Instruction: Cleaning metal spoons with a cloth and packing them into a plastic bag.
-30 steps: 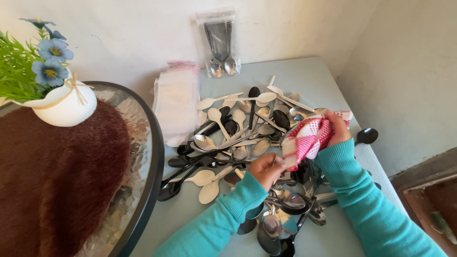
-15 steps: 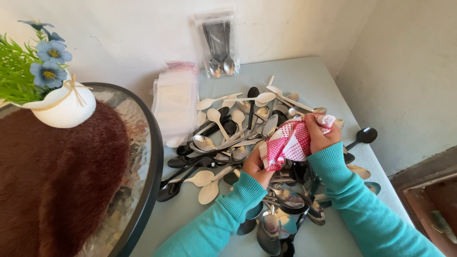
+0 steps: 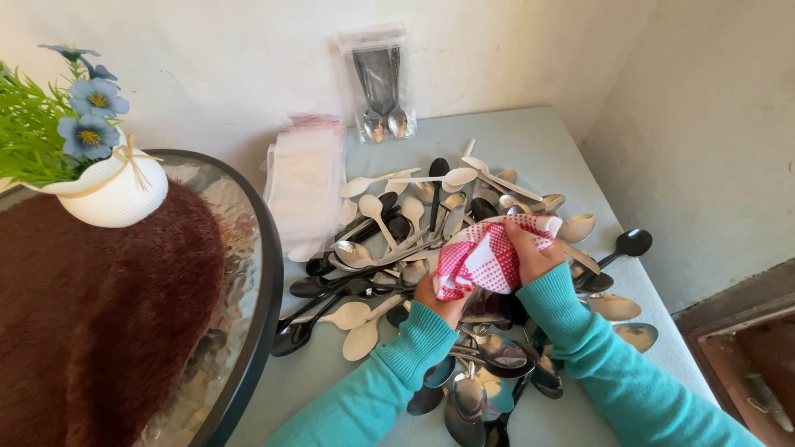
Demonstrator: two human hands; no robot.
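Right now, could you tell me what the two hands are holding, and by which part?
Both hold a red-and-white checked cloth: the left hand at its lower left edge, the right hand over its right side. Anything wrapped inside is hidden.

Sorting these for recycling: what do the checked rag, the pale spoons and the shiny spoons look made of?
Checked rag: soft woven cloth, matte, crumpling in folds between the left hand and right hand. Pale spoons: probably plastic, cream, dull and even, no reflections. Shiny spoons: likely polished metal, with mirror-like bowls. The black spoons look like glossy plastic, though that is less sure.

A pale grey table (image 3: pixel 530 136) bears heaped spoons (image 3: pixel 397 240) and clear bags (image 3: pixel 305 186).
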